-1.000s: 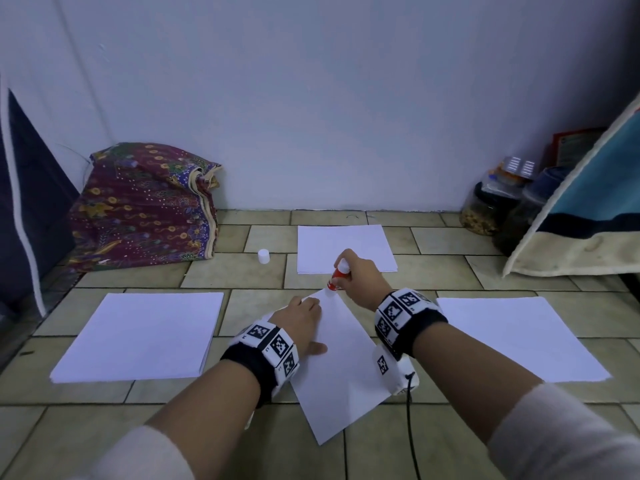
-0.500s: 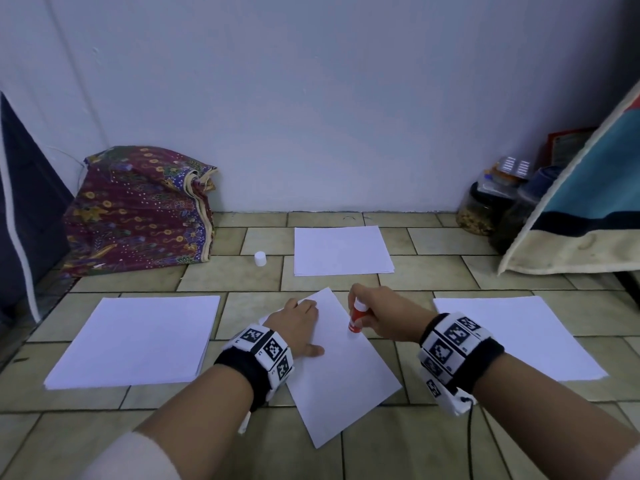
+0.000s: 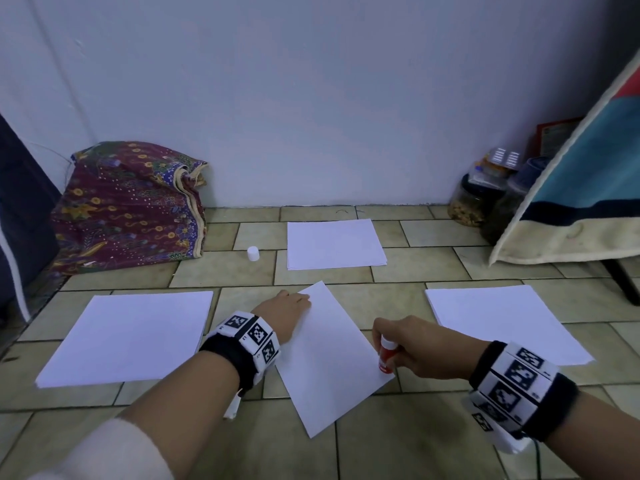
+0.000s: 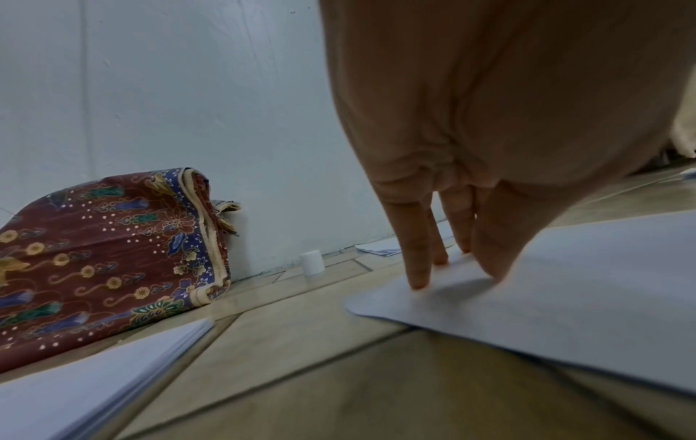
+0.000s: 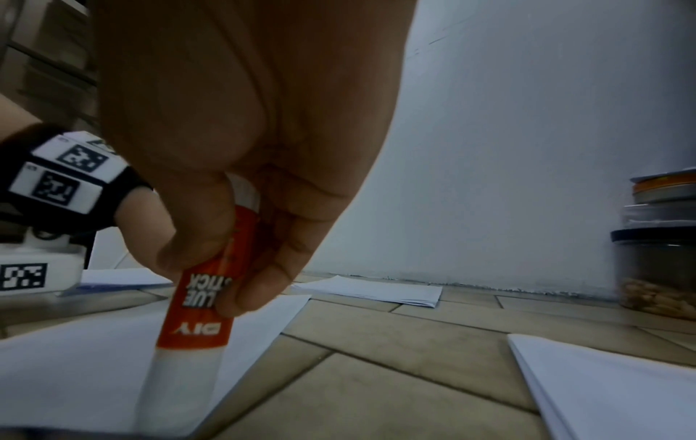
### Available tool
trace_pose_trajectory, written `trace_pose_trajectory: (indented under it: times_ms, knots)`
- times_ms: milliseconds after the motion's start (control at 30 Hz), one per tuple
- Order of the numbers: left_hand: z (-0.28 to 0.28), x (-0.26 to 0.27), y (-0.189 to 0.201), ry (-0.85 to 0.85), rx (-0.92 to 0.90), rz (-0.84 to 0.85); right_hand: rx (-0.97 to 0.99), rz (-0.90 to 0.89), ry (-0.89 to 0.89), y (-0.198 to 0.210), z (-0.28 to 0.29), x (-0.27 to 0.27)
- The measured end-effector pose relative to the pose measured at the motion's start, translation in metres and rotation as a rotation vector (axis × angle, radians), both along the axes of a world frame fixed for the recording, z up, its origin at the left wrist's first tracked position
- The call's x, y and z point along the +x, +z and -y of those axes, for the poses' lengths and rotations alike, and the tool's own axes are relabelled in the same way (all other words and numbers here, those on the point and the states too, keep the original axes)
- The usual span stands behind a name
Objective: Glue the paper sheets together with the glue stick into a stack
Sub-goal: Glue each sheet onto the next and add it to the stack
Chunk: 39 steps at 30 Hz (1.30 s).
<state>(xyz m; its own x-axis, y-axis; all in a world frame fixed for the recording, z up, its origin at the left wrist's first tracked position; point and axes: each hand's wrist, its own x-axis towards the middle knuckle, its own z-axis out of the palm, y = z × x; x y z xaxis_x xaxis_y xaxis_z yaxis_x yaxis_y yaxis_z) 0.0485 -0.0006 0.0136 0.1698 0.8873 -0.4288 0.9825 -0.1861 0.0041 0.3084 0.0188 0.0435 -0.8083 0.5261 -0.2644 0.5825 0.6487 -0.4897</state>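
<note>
The glue stick (image 5: 196,312) I hold reads "DIY" upside down. Above that, "LUE" and "TICK" show; my fingers hide the remainder.

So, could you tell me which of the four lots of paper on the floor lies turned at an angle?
The single sheet in the middle, between the hands: the left hand presses its far corner, the glue stick meets its right edge. The other three lie square to the tiles.

A plain pale wall (image 3: 311,98) was seen at the back, w/ a floor (image 3: 225,275) of beige tiles, dark grout, dim light. A patterned cloth bundle (image 3: 128,206) was leaned at left; food jars (image 3: 474,199) & a striped fabric panel (image 3: 581,188) at right.
</note>
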Motion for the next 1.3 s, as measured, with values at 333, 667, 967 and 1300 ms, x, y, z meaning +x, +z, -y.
trace_pose_trajectory:
  times_ms: [333, 667, 967, 1300]
  knots:
    - [0.013, -0.028, -0.002, 0.081, 0.036, 0.146, -0.580, -0.679, -0.599, 0.017, -0.039, 0.031]
    - [0.034, -0.035, -0.025, 0.207, -0.124, 0.075, -0.838, -0.863, -0.827, -0.023, -0.064, -0.030]
    - [0.031, -0.041, -0.042, 0.255, -0.028, 0.039, -0.266, -0.543, -0.588, -0.008, -0.078, -0.142]
    - [0.032, -0.037, -0.031, 0.284, -0.109, 0.122, 0.065, -0.161, -0.392, -0.013, -0.091, -0.211]
